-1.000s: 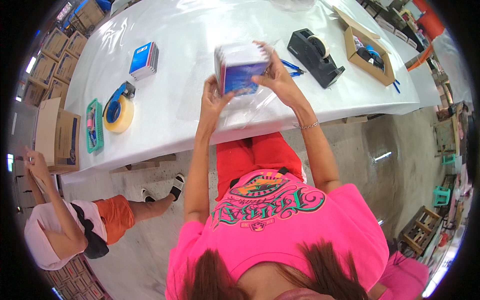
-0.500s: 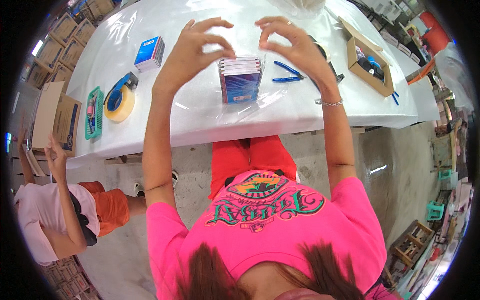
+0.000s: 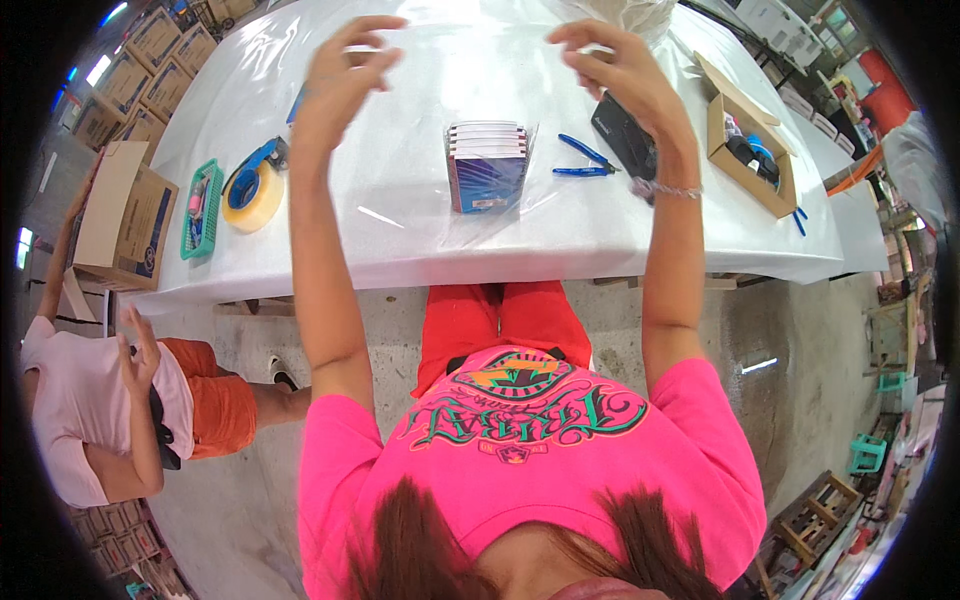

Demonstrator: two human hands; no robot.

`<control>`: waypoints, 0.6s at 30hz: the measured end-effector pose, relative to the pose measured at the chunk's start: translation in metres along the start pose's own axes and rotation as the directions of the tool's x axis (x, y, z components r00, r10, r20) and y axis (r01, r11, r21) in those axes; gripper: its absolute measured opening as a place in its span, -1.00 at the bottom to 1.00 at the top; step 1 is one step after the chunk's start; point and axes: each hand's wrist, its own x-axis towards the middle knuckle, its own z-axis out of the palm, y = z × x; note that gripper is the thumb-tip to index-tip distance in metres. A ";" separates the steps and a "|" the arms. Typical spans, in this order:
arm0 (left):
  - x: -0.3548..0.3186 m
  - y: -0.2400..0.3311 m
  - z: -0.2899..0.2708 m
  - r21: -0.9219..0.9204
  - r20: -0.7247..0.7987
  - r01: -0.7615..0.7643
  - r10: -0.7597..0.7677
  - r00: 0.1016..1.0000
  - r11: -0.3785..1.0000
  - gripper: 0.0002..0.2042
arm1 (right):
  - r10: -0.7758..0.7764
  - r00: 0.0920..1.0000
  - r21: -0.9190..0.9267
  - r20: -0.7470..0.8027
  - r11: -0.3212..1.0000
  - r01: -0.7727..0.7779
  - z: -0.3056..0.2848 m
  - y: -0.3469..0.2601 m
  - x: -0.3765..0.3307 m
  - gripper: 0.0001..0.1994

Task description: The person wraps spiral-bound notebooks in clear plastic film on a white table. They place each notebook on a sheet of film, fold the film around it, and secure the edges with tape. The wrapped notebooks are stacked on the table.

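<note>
A stack of blue-covered notebooks (image 3: 487,182) stands on the table before me inside a clear plastic bag. Above and to its left, my left hand (image 3: 343,78) is raised with fingers apart and nothing in it. My right hand (image 3: 622,80) hovers to the far right of the stack, fingers spread and also without a hold on anything. Beneath the right hand lies a flat black object (image 3: 622,135), partly covered by my wrist. Blue-handled cutting pliers (image 3: 588,158) rest between it and the notebooks. My left hand hides most of another blue notebook stack (image 3: 297,104).
Left on the table are a tape dispenser (image 3: 255,190) and a green basket (image 3: 203,210) of small items. An open cardboard box (image 3: 752,155) with mixed items sits at the right. Beyond the table's left edge, a co-worker (image 3: 110,410) stands by a large carton (image 3: 125,225).
Both hands have moved apart and farther away from the notebook stack, and their curled fingers have opened. The bagged stack stays standing. At the left, the co-worker's arms have shifted.
</note>
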 end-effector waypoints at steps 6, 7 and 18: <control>-0.081 -0.047 0.035 -0.192 -0.076 0.054 -0.070 0.995 0.980 -0.49 | 0.048 0.997 0.246 -0.054 0.969 -0.033 0.051 0.058 -0.076 -0.31; -0.093 -0.057 0.056 -0.256 -0.053 0.057 -0.073 0.996 0.965 -0.43 | 0.068 0.995 0.253 -0.075 0.966 -0.048 0.070 0.058 -0.086 -0.22; -0.086 -0.057 0.097 0.014 -0.050 -0.151 0.152 0.987 0.988 -0.73 | -0.114 0.963 0.064 -0.243 0.989 0.133 0.131 0.069 -0.077 -0.62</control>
